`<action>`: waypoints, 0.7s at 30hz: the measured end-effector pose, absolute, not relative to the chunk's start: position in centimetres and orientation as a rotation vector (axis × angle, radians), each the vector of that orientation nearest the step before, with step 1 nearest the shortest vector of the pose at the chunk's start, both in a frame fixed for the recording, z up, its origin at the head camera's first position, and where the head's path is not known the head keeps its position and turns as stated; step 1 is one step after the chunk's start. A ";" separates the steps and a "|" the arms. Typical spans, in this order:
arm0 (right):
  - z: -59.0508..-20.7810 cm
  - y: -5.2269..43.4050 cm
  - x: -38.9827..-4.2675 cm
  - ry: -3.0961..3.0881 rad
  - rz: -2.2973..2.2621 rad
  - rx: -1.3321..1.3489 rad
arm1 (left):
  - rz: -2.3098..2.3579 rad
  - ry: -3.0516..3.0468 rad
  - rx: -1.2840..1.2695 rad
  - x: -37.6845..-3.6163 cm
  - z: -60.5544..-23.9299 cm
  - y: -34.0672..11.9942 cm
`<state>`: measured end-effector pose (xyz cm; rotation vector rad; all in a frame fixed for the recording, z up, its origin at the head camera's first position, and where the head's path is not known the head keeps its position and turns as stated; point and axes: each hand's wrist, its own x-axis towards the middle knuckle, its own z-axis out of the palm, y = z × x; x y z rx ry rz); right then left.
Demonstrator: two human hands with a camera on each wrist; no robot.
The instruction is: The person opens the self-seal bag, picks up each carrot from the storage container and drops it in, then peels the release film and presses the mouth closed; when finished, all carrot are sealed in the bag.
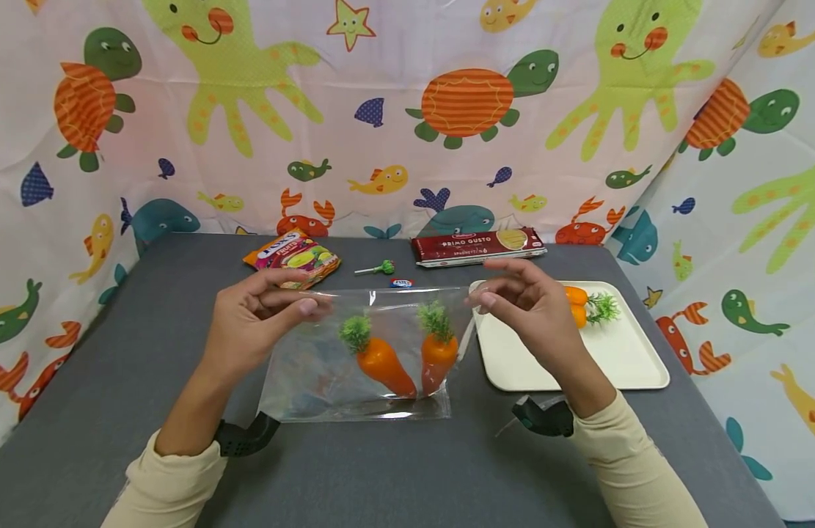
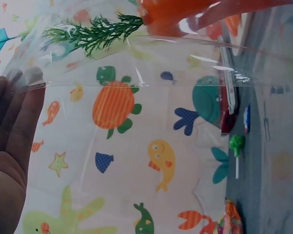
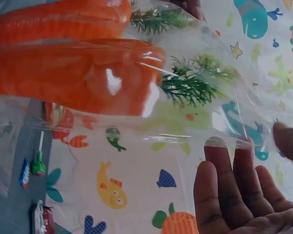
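1. Fingers of my left hand point(image 1: 249, 323) pinched the top left edge of the clear plastic bag point(image 1: 328, 381), thumb and fingertips pressed together on the film.
2. Fingers of my right hand point(image 1: 532, 308) pinched the top right corner of that bag, held just above the grey table point(image 1: 394, 469).
3. Between the two sets of fingertips the bag's mouth was stretched taut, and the bag hung below them with its bottom edge near the table.
4. Below and between my fingers, inside the bag, I saw two toy carrots point(image 1: 400, 352), green tops up, the right one closer to my right fingers.
5. Just beyond my right fingers sat a white tray point(image 1: 618, 359) with more carrots point(image 1: 588, 306) on it.
6. Farther past my fingertips lay a spaghetti box point(image 1: 478, 246), a snack packet point(image 1: 293, 257), a green lollipop point(image 1: 379, 268) and a small wrapped candy point(image 1: 401, 282).
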<state>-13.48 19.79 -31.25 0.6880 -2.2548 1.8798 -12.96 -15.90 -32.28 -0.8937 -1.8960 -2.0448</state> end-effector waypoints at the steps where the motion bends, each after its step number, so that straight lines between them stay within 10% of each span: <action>1: -31.4 19.7 -13.5 -2.249 1.920 0.694 | -2.041 -1.898 -0.895 -13.0 -32.3 -15.9; 21: -32.4 18.0 -13.8 -2.316 1.941 0.712 | -2.064 -2.041 -0.796 -13.4 -34.4 -13.4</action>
